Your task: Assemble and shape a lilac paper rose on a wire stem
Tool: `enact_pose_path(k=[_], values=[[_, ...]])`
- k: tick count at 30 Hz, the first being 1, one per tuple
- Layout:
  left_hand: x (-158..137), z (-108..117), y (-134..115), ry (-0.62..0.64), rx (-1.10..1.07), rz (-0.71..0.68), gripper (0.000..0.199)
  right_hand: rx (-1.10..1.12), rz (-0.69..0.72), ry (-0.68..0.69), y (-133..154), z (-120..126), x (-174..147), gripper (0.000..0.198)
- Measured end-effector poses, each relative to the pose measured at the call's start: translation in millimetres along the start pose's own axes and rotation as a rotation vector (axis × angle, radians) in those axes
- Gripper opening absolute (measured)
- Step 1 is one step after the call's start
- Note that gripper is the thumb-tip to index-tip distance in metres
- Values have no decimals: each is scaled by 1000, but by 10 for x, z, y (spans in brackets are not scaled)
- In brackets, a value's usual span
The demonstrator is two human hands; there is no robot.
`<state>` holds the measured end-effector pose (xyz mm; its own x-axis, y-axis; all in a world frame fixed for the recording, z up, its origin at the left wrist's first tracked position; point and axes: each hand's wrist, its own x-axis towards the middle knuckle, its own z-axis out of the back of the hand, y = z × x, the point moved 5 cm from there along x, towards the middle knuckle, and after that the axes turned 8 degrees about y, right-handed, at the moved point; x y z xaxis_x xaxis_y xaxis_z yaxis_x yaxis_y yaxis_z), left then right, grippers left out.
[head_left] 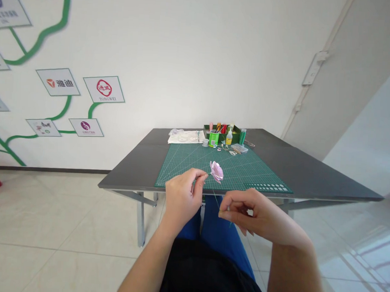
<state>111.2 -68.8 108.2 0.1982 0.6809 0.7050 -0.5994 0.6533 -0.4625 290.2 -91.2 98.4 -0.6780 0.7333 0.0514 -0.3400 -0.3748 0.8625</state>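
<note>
A dark green box (236, 138) holds coloured spools (224, 128), a bright green tin (213, 140) slim tools (218, 128). My left hand (186, 193) pinches a pink flower (216, 172) by the stem (209, 174) near the cutting mat (184, 163); my right hand (247, 211) grips a thin green strand (216, 200).

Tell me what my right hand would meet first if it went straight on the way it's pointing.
Probably your left hand: your right hand, seemingly pinching a thin strand, points leftward toward it. Depth is unclear in this single view, so it might miss.

Bright even light, glare on floor (359, 255) at right, stretched edges
</note>
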Motion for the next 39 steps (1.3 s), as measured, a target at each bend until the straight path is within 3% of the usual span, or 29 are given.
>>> enact_pose_path(k=[10, 15, 23, 31, 39], values=[[-13, -30, -42, 85, -38, -38, 15, 338, 173, -87, 67, 17, -4, 33], [-23, -9, -112, 131, -16, -100, 14, 261, 201, -138, 274, 238, 66, 34], [-40, -19, -157, 141, -141, -180, 16, 137, 202, -23, 413, 594, 270, 40], [-24, -6, -217, 121, -132, -224, 15, 155, 189, -17, 315, 687, 374, 39], [-61, 16, -209, 52, -84, -161, 15, 319, 114, -91, -113, 557, 463, 45]])
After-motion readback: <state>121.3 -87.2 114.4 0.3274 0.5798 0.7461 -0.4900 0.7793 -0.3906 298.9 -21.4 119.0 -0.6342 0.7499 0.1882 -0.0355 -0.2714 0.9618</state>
